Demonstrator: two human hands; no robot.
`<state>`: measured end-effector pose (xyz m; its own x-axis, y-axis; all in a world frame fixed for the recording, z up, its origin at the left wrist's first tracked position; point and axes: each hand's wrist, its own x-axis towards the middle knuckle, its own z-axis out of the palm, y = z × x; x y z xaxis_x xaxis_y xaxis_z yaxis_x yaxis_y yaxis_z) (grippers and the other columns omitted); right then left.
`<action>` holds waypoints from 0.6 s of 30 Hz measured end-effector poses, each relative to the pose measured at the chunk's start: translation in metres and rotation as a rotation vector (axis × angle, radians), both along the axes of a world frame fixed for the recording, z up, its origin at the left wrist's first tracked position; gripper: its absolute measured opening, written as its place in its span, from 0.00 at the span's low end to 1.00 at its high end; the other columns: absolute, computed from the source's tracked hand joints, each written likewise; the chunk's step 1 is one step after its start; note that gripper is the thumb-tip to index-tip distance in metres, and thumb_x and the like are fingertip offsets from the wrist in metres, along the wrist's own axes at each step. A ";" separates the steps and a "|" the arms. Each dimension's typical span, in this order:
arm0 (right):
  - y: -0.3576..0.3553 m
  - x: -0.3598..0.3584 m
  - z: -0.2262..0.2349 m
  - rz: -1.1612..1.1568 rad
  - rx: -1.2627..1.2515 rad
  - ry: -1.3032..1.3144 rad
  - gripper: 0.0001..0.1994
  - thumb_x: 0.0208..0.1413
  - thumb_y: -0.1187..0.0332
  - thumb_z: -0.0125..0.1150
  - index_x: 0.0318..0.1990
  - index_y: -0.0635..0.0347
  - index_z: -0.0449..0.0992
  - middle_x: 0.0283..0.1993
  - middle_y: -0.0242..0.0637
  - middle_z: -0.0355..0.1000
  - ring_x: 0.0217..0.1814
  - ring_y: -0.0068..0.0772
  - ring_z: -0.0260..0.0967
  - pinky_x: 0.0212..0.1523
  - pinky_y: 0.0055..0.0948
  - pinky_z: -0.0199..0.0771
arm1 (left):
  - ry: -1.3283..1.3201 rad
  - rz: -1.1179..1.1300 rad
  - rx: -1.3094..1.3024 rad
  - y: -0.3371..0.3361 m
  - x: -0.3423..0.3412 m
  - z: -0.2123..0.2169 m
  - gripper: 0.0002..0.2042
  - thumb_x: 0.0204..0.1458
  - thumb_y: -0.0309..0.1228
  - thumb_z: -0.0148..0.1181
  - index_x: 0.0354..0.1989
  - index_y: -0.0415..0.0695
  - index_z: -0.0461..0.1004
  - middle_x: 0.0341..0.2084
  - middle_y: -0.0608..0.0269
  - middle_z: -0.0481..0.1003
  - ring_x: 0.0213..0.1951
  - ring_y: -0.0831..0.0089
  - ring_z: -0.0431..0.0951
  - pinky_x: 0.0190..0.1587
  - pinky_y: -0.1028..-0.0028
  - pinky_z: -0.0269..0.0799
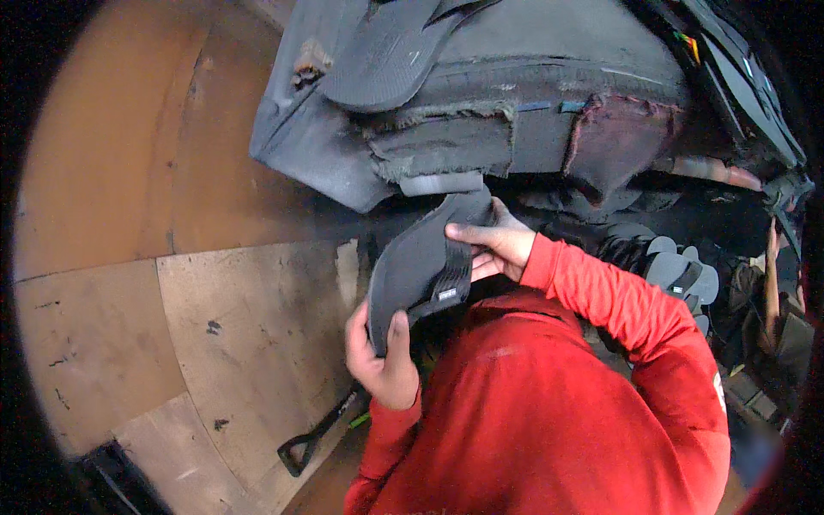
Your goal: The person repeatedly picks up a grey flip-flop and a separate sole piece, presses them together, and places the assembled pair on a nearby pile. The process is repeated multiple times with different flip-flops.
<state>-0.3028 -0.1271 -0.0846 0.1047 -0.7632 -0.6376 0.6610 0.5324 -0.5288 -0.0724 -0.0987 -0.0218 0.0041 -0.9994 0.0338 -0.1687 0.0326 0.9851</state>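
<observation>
A dark grey sandal (pixel 408 257) with a strap and a small label is held up in front of my body, tilted, by both hands. My left hand (pixel 384 360) is closed around its lower end, the thumb on top. My right hand (pixel 498 243) grips the opposite end near the strap, its thumb lying across the footbed and some fingers hidden beneath. Just beyond that end is a light grey cylindrical piece (pixel 442 184) under the bench edge. The sandal's edge is very close to it; whether they touch I cannot tell.
A worn, dusty grey bench (pixel 549 51) stands ahead, with ragged cloth flaps (pixel 446 142) along its front. Another dark sole (pixel 386 64) lies on top. Several sandals (pixel 682 273) are piled at the right. On the left are wooden panels (pixel 249 318) and a black handle (pixel 300 451).
</observation>
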 end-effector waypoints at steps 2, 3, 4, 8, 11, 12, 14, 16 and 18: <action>0.009 0.022 0.002 -0.054 -0.071 -0.075 0.63 0.46 0.64 0.78 0.72 0.50 0.22 0.53 0.52 0.70 0.36 0.46 0.80 0.34 0.45 0.86 | -0.182 -0.070 -0.089 0.018 0.024 0.015 0.22 0.56 0.25 0.63 0.58 0.32 0.67 0.50 0.51 0.73 0.51 0.65 0.74 0.58 0.68 0.66; 0.014 0.029 0.000 -0.001 -0.059 -0.077 0.67 0.47 0.67 0.77 0.72 0.45 0.13 0.54 0.50 0.69 0.36 0.41 0.80 0.33 0.39 0.85 | -0.264 -0.108 -0.111 0.023 0.032 0.023 0.23 0.55 0.25 0.64 0.59 0.33 0.66 0.50 0.49 0.73 0.51 0.62 0.74 0.58 0.67 0.66; 0.020 0.037 -0.003 -0.021 -0.038 -0.095 0.67 0.48 0.68 0.76 0.72 0.44 0.12 0.54 0.48 0.70 0.36 0.39 0.80 0.32 0.36 0.85 | -0.360 -0.158 -0.152 0.024 0.033 0.029 0.23 0.55 0.26 0.63 0.59 0.33 0.66 0.51 0.46 0.73 0.51 0.58 0.75 0.58 0.66 0.67; 0.005 0.024 -0.032 0.021 0.017 -0.026 0.65 0.52 0.70 0.72 0.71 0.40 0.09 0.50 0.43 0.73 0.37 0.36 0.79 0.33 0.35 0.84 | -0.539 -0.362 -0.181 -0.012 -0.010 0.034 0.24 0.56 0.26 0.62 0.60 0.33 0.67 0.53 0.40 0.72 0.51 0.49 0.76 0.55 0.62 0.69; -0.031 -0.008 -0.057 -0.127 -0.073 -0.244 0.42 0.57 0.72 0.66 0.71 0.54 0.41 0.51 0.44 0.73 0.42 0.39 0.80 0.38 0.40 0.86 | -0.401 -0.412 -0.013 -0.058 -0.058 0.002 0.24 0.56 0.26 0.61 0.62 0.34 0.67 0.51 0.38 0.75 0.50 0.48 0.78 0.52 0.60 0.72; -0.029 -0.010 -0.061 -0.077 -0.116 -0.272 0.33 0.59 0.72 0.64 0.66 0.58 0.49 0.51 0.43 0.74 0.44 0.37 0.80 0.40 0.40 0.86 | -0.392 -0.392 0.041 -0.058 -0.059 -0.005 0.25 0.56 0.23 0.60 0.63 0.34 0.66 0.49 0.38 0.76 0.51 0.49 0.79 0.53 0.62 0.72; -0.024 -0.009 -0.062 0.016 -0.107 -0.189 0.29 0.61 0.71 0.62 0.65 0.62 0.54 0.51 0.42 0.74 0.47 0.35 0.79 0.43 0.40 0.86 | -0.375 -0.352 -0.119 -0.033 -0.037 -0.013 0.25 0.55 0.21 0.58 0.63 0.34 0.66 0.51 0.37 0.75 0.53 0.50 0.78 0.54 0.63 0.72; -0.005 0.003 -0.056 0.130 -0.146 0.013 0.50 0.53 0.78 0.67 0.74 0.54 0.34 0.53 0.40 0.72 0.44 0.32 0.78 0.42 0.31 0.84 | -0.415 -0.361 -0.136 0.010 0.006 -0.017 0.25 0.54 0.17 0.55 0.64 0.33 0.65 0.55 0.37 0.73 0.56 0.51 0.77 0.54 0.65 0.73; 0.012 0.023 -0.049 0.164 -0.296 0.187 0.65 0.45 0.87 0.68 0.74 0.41 0.17 0.55 0.38 0.69 0.44 0.27 0.76 0.42 0.27 0.80 | -0.478 -0.372 0.062 0.045 0.048 -0.031 0.28 0.55 0.23 0.58 0.65 0.31 0.62 0.56 0.39 0.72 0.55 0.52 0.77 0.55 0.65 0.72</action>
